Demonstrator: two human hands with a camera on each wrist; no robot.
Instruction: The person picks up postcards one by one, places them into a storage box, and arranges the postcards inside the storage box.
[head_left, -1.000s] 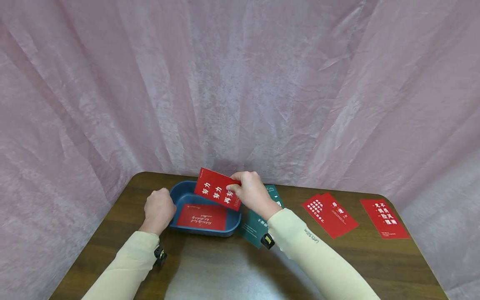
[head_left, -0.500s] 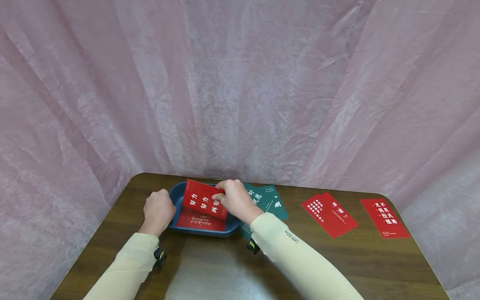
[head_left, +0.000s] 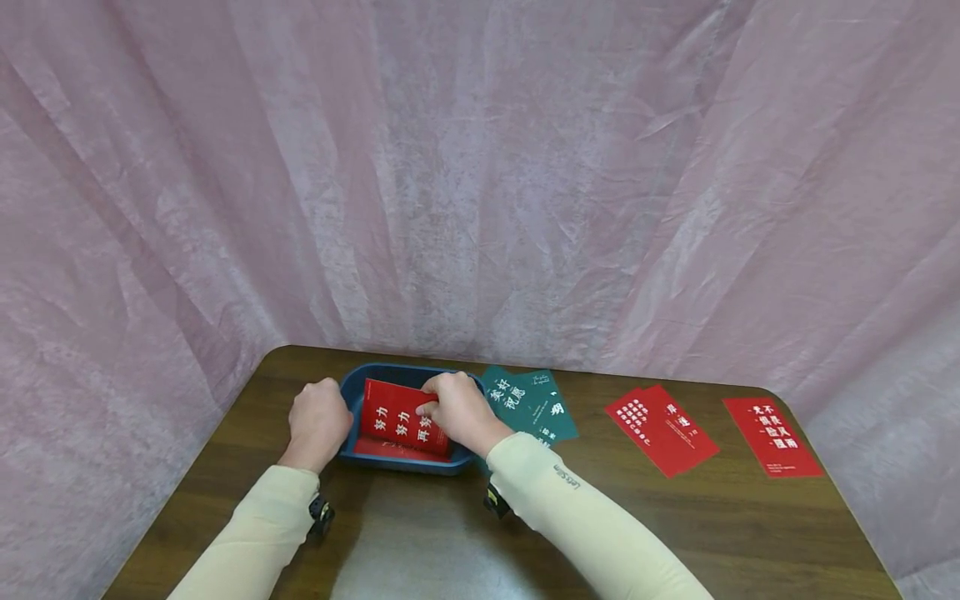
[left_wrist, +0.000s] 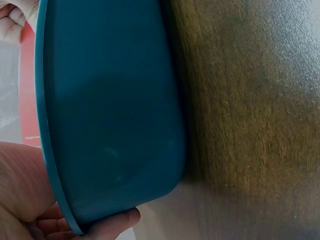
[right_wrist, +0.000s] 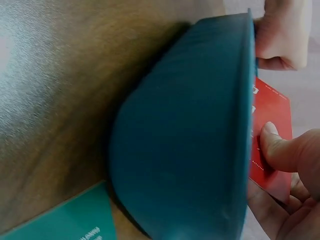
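Both my arms, in cream long sleeves with a small black camera strapped under each wrist, reach forward side by side. My left hand (head_left: 318, 419) is curled at the left rim of the blue plastic tray (head_left: 420, 463), fingers gripping its edge. My right hand (head_left: 457, 411) bends inward at the wrist, thumb and fingers pinching the red card with white characters (head_left: 397, 419).

Red card (head_left: 400, 420), centre of the head view, in the blue tray (head_left: 390, 374): white Chinese characters 努力 努力 再努, the last partly covered by the right hand (head_left: 455, 411).

Green cards (head_left: 528, 402), just right of the tray: white characters 美好 祝愿.

Sleeve (head_left: 564, 477), lower centre: small grey brand print, reads roughly "Let's Slim".

Red cards (head_left: 662, 426) and single red card (head_left: 772, 436), right of frame: white characters, too small to read surely.
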